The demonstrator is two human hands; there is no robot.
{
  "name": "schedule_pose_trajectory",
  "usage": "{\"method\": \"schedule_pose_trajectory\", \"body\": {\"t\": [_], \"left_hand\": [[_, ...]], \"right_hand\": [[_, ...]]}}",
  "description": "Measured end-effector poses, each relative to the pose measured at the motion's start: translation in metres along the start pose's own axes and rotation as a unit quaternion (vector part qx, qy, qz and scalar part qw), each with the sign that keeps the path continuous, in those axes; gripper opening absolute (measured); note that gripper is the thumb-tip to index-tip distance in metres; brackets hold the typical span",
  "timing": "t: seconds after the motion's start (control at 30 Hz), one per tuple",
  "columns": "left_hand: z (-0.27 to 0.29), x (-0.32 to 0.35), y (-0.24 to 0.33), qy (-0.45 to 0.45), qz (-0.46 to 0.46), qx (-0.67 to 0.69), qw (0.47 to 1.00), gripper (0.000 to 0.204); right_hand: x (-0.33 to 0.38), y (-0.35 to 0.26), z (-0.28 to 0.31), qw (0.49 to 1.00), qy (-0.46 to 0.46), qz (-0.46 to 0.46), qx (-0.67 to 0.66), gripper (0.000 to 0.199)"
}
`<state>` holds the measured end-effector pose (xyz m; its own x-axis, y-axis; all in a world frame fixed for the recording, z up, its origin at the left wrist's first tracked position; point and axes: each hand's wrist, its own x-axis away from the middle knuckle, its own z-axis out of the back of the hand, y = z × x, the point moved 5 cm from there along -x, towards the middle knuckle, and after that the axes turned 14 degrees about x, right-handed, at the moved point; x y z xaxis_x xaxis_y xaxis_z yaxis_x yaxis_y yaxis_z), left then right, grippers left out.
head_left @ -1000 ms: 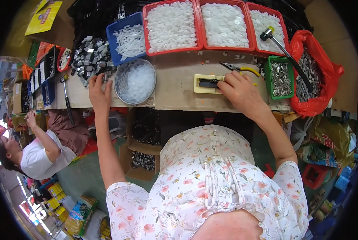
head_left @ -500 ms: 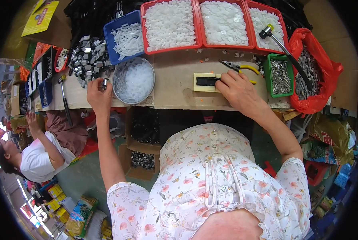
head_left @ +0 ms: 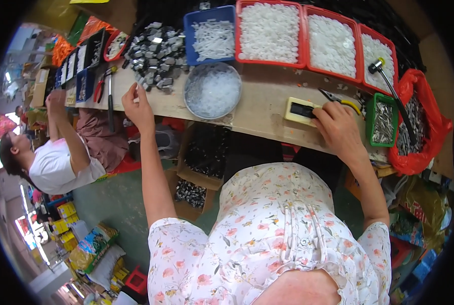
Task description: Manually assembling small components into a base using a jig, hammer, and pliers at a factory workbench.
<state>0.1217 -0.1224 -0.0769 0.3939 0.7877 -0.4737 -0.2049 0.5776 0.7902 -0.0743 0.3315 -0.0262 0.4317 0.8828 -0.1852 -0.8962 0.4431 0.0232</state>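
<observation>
My left hand (head_left: 138, 108) is raised at the near edge of the pile of silver and black metal parts (head_left: 158, 53), its thumb and finger pinched at a small silver part. The fingertips partly hide that piece. My right hand (head_left: 340, 131) has its fingers closed at the end of a black rectangular part (head_left: 302, 110). That part lies in a cream-coloured block (head_left: 289, 114) on the table. Between my hands stands a round metal bowl (head_left: 213, 90) of small translucent white pieces.
A blue tray (head_left: 187, 38) and red trays (head_left: 305, 38) of white plastic pieces line the back. On the right are yellow-handled pliers (head_left: 350, 104), a green tray (head_left: 372, 122) of metal pins, a hammer (head_left: 397, 99) and a red bag (head_left: 435, 145). A person (head_left: 59, 157) sits at left.
The view has swung, so the table sits further right in it. My left hand has moved from beside the bowl to the pile's near edge. My right hand stays at the cream block.
</observation>
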Motion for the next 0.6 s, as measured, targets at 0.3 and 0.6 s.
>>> {"method": "schedule_pose_trajectory", "body": {"t": [0.3, 0.6], "left_hand": [[-0.009, -0.074, -0.055, -0.016, -0.026, 0.097, 0.995, 0.039], [-0.032, -0.118, -0.075, -0.049, -0.115, 0.088, 0.988, 0.040]], "right_hand": [[-0.090, -0.140, 0.031, 0.891, 0.028, 0.046, -0.450, 0.058], [-0.202, -0.269, -0.072, 0.884, 0.096, -0.056, -0.454, 0.076]]}}
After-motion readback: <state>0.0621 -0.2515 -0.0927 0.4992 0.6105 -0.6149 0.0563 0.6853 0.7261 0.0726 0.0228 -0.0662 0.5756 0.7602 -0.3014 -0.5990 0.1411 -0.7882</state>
